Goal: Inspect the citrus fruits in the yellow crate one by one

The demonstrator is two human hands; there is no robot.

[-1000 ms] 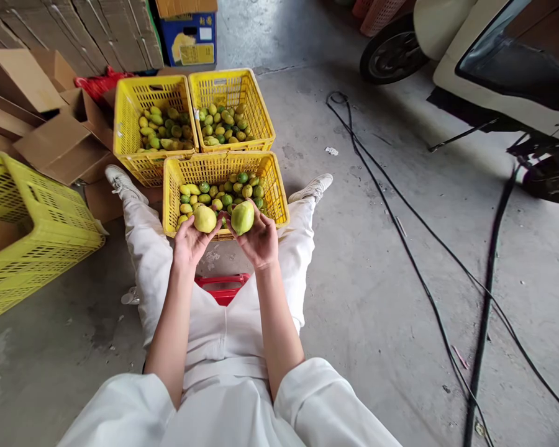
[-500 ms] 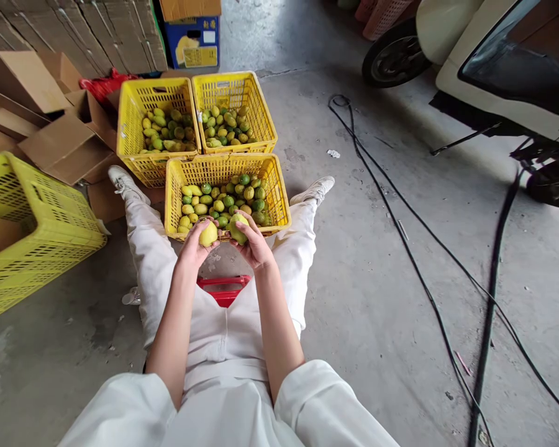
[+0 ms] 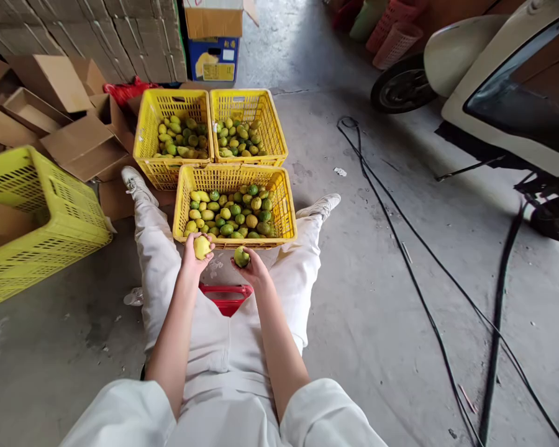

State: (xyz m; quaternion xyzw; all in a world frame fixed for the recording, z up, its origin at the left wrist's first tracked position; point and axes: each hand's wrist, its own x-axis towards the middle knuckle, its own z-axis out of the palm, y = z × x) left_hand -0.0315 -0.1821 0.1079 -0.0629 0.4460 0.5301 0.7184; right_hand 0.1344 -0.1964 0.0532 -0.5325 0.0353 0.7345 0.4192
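The left hand (image 3: 194, 254) keeps its grip bent around a pale yellow fruit (image 3: 202, 247), opened only as wide as the fruit. The right hand (image 3: 254, 269) has a similar grip, half closed around a greenish fruit (image 3: 241, 256). Both fruits are near the close rim of the front crate (image 3: 287, 208), the greenish one nearer to the body. Much of each fruit's upper surface is uncovered, which probably makes its skin easy to look at. The front crate stands between the spread legs (image 3: 157, 264), I think so that both hands can reach it easily; two back crates (image 3: 145, 127) (image 3: 274, 127), also with fruit inside, stand just behind it.

Compared with half a second ago, the hands are farther apart, and the right one is lower, toward the lap. The whole view is also shifted, so the crates appear lower.
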